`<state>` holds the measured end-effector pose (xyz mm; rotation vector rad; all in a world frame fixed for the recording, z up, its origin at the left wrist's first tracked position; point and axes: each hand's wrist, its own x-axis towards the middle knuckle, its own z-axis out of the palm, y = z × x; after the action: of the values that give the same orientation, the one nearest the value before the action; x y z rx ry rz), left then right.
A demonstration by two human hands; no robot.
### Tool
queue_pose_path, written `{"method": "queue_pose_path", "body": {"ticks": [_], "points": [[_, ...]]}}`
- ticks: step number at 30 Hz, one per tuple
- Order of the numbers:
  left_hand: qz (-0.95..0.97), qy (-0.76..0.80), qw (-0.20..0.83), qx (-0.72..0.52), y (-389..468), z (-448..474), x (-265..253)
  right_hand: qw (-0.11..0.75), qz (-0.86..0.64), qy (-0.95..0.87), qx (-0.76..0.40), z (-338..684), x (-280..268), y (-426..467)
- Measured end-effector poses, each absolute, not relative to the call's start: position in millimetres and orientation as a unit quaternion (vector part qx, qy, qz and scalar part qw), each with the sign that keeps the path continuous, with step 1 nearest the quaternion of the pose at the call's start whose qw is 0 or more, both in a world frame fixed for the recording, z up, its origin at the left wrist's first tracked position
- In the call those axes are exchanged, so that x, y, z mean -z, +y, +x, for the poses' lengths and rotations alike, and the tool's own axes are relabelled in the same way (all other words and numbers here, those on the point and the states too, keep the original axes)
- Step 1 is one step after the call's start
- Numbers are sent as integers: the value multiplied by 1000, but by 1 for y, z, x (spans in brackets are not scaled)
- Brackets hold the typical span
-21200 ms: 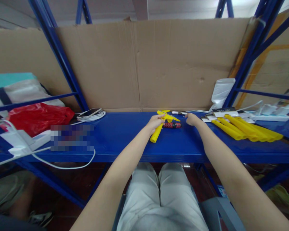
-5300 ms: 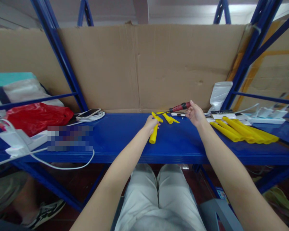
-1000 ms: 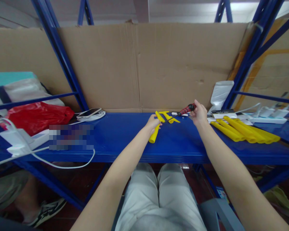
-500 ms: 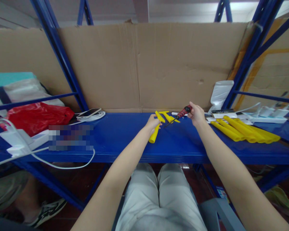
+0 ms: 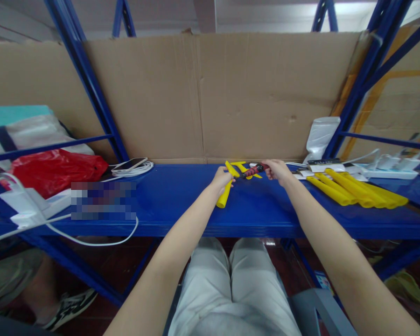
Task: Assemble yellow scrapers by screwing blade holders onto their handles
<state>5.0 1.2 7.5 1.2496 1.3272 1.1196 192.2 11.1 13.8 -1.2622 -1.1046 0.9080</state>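
Note:
My left hand [image 5: 222, 179] is closed around a yellow plastic piece with a tube-like handle [image 5: 224, 198] that slants toward me. In my right hand [image 5: 277, 171] is a red and black screwdriver [image 5: 254, 171], gripped at the rear of its handle and pointing left. Its tip reaches the yellow piece beside my left fingers; whether it touches is too small to tell. Behind the screwdriver, another yellow part [image 5: 241, 165] with a crosspiece lies on the blue table [image 5: 182, 196], partly covered by the tool.
Several yellow tubes [image 5: 350, 189] lie in a row at the right, near a white power strip [image 5: 388, 173]. A coiled white cable [image 5: 140, 169] and a red bag [image 5: 59, 170] are at the left. Cardboard [image 5: 203, 98] stands along the back. A person's shoe [image 5: 72, 308] shows below left.
My right hand has moved left and slightly down with the screwdriver, bringing its tip to the yellow piece. My left hand stays in place.

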Motion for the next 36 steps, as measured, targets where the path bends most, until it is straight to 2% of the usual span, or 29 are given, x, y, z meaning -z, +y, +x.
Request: {"method": "queue_pose_path", "body": {"ticks": [12,16,28,36], "points": [[500,554,480,-462,0,6,-9,332,-661,-593,-319,187,-10,2],[498,553,481,-463,-1,6,-9,276,-679,-607,-307,186,-9,2],[498,544,483,-473,0,6,-9,223,-683,-633,-287,188,-7,3],[505,534,487,-472,0,5,-11,186,-707,-648,-212,189,-7,7]]}}
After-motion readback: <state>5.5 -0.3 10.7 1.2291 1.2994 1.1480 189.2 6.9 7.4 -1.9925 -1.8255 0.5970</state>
